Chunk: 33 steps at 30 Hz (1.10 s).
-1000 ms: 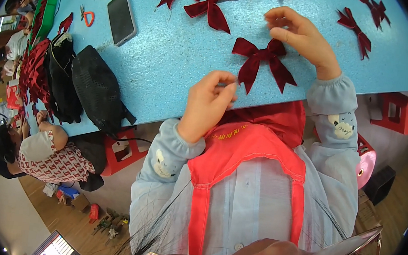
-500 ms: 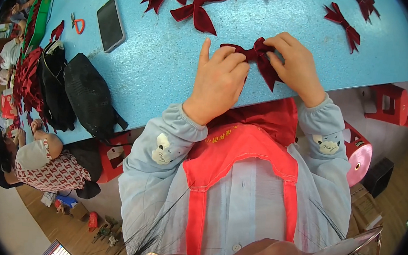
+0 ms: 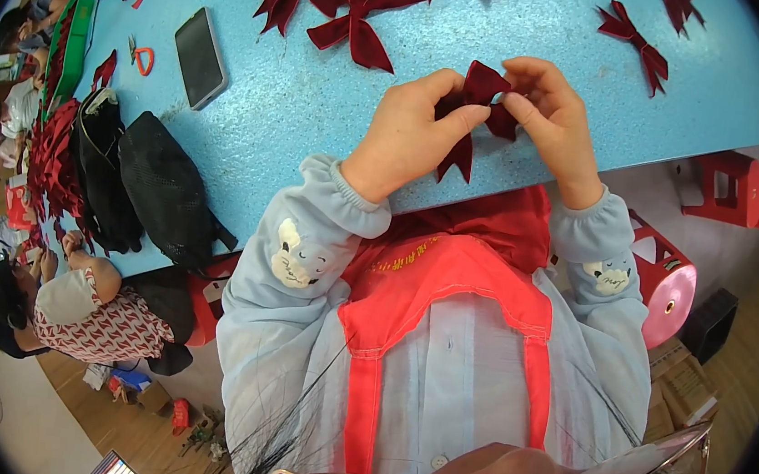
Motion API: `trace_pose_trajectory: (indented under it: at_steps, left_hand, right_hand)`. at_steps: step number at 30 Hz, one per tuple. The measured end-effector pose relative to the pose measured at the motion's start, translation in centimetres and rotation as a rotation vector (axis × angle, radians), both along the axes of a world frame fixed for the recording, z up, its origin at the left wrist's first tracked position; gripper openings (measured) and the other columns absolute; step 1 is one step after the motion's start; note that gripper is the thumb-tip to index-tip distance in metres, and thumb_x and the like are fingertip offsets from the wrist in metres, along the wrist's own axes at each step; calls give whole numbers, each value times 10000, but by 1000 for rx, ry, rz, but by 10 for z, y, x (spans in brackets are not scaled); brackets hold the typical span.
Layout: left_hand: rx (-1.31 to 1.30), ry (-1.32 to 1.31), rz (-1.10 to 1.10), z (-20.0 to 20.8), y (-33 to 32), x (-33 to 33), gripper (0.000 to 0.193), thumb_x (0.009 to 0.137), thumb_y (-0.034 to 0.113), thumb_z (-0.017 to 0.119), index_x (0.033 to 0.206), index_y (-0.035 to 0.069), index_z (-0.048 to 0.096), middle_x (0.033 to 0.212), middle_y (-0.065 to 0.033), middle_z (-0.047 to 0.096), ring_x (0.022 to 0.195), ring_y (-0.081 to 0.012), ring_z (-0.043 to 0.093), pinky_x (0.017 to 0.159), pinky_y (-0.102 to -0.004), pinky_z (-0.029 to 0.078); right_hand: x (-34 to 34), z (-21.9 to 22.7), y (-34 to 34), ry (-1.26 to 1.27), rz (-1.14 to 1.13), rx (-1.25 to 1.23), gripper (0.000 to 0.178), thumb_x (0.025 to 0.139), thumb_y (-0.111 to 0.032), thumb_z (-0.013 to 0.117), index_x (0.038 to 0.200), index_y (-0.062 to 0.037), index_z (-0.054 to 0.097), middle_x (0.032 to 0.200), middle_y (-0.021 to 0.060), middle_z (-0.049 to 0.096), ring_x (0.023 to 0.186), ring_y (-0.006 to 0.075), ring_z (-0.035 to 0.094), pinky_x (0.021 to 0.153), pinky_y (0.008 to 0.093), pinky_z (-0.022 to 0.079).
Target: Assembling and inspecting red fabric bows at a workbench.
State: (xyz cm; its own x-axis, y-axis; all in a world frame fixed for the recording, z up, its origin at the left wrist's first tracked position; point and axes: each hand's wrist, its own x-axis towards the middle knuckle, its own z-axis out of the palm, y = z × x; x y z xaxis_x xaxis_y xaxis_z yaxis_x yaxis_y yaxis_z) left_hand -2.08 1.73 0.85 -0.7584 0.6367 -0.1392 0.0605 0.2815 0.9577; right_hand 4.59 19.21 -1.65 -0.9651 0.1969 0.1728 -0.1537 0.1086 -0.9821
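A dark red velvet ribbon bow [image 3: 483, 84] is held between my two hands just above the near edge of the blue table. My left hand [image 3: 413, 129] pinches it from the left, its thumb across the middle. From the right, my right hand [image 3: 553, 117] grips the bow with thumb and forefinger, the other fingers curled. Two ribbon tails hang below the fingers; part of the bow is hidden behind my left hand. Farther back lies another dark red bow [image 3: 359, 28], with several more beside it. One narrow bow [image 3: 637, 48] rests at the far right.
On the blue table [image 3: 261, 143] lie a phone [image 3: 201, 57], orange-handled scissors [image 3: 143, 59] and a black pouch [image 3: 162, 177]. A heap of red ribbon [image 3: 56, 156] sits at the left, near a seated person [image 3: 103, 311]. Red stools [image 3: 722, 190] stand at the right.
The bow has been turned in my hands, so a loop now points up. My left fingers went from spread over it to a pinch; my right hand still holds it.
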Motion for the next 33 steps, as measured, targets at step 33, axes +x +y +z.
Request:
trace_pose_trajectory:
  at_steps: [33]
  left_hand:
    - [277,-170,40,0,2,10,177,822,113,634,948,-7,600,855,-34,615,743,-105,557,659,-244,463]
  right_hand:
    - [7,-8,-7,-124,103,-426,118,873,-79,545,969,-24,585,871,-10,585,778,48,532,694,202,446]
